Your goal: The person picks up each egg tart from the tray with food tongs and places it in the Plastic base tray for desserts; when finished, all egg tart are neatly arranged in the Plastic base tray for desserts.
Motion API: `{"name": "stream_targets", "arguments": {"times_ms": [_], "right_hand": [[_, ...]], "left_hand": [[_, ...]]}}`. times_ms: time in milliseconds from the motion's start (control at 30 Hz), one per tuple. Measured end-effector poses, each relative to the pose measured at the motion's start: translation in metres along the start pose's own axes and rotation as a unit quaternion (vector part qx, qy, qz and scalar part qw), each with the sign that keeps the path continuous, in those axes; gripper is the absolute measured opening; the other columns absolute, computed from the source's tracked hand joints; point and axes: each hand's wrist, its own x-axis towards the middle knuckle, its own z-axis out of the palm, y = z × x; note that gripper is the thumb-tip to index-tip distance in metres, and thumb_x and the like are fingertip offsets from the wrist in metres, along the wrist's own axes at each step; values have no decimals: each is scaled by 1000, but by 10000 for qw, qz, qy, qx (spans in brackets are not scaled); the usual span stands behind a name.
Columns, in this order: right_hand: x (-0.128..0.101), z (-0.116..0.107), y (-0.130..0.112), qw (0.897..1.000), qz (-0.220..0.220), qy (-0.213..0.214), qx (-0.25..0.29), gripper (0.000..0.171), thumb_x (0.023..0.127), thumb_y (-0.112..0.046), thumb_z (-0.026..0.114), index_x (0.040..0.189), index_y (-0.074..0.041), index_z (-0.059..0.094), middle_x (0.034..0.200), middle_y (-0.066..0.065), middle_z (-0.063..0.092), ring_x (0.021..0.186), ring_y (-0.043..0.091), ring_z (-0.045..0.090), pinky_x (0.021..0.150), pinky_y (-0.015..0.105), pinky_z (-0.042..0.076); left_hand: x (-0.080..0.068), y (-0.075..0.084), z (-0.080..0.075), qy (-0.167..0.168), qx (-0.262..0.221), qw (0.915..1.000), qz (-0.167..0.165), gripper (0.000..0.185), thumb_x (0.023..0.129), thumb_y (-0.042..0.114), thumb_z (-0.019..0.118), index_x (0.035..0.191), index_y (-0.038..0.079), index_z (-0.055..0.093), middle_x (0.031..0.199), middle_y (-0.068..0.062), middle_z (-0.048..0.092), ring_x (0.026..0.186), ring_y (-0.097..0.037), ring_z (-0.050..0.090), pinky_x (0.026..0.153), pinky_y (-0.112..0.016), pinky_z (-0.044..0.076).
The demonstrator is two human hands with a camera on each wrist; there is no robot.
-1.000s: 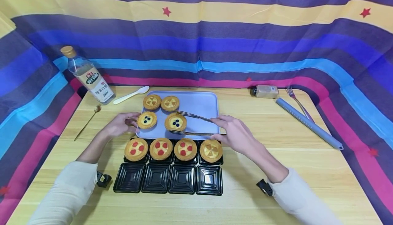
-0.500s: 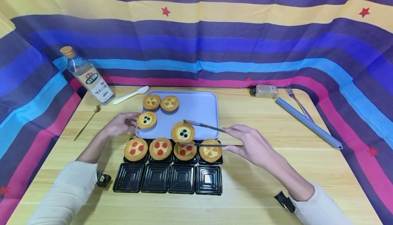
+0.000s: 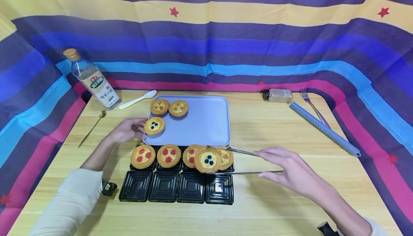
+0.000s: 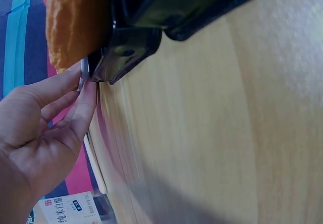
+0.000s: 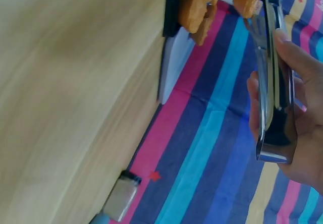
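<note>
My right hand (image 3: pixel 290 169) grips metal tongs (image 5: pixel 275 77), whose tips hold an egg tart with dark blue berries (image 3: pixel 206 164). That tart is raised over the black plastic boxes (image 3: pixel 163 187), overlapping a red-topped tart (image 3: pixel 189 153) and a tart with tan wedges (image 3: pixel 228 159) in the head view. My left hand (image 3: pixel 126 131) pinches the left edge of a lavender tray (image 3: pixel 206 119), thumb and fingers on either side of its rim in the left wrist view. Another berry tart (image 3: pixel 154 125) and two wedge-topped tarts (image 3: pixel 178 108) sit on the tray's left side.
The front row of black boxes holds no tarts. A vinegar bottle (image 3: pixel 96 82), a white spoon (image 3: pixel 138 100) and a thin metal spoon (image 3: pixel 91 130) lie or stand left. At right are a small jar (image 3: pixel 280 95), a fork (image 3: pixel 314 107) and a grey-blue bar (image 3: pixel 324 128).
My right hand has carried the berry tart in the tongs from the tray toward the lower right, over the black boxes. My left hand stays at the tray's edge.
</note>
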Motion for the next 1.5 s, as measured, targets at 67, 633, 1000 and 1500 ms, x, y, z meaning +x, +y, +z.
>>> {"name": "stream_targets", "arguments": {"times_ms": [67,633,1000,1500], "right_hand": [[-7,-1,0,10000,2,-16,-23,52,69,-28,83,117,-19,68,108,-7,69,97,12,65,85,14,51],[-42,5,5,9991,-214,-164,317,52,64,-30,86,113,-21,70,106,-12,66,92,5,63,85,0,42],[-52,6,5,9992,86,-369,144,53,61,-30,87,111,-22,71,104,-12,67,91,5,63,84,-2,40],[-56,5,6,9979,175,-605,120,53,63,-30,86,113,-20,70,106,-10,66,92,8,64,85,-3,38]], "left_hand": [[0,0,0,-11,-11,10000,7,78,79,1,70,144,-7,29,124,-27,51,104,-30,58,77,-20,54],[0,0,0,-26,-113,9998,157,78,79,-1,71,143,-10,28,121,-29,53,99,-28,61,74,-19,55],[0,2,0,-21,-80,9999,134,77,79,-1,70,144,-9,28,123,-29,52,102,-31,59,77,-20,55],[2,0,0,-40,-109,9999,101,77,79,1,71,144,-8,29,123,-28,51,100,-25,59,75,-18,54]]}}
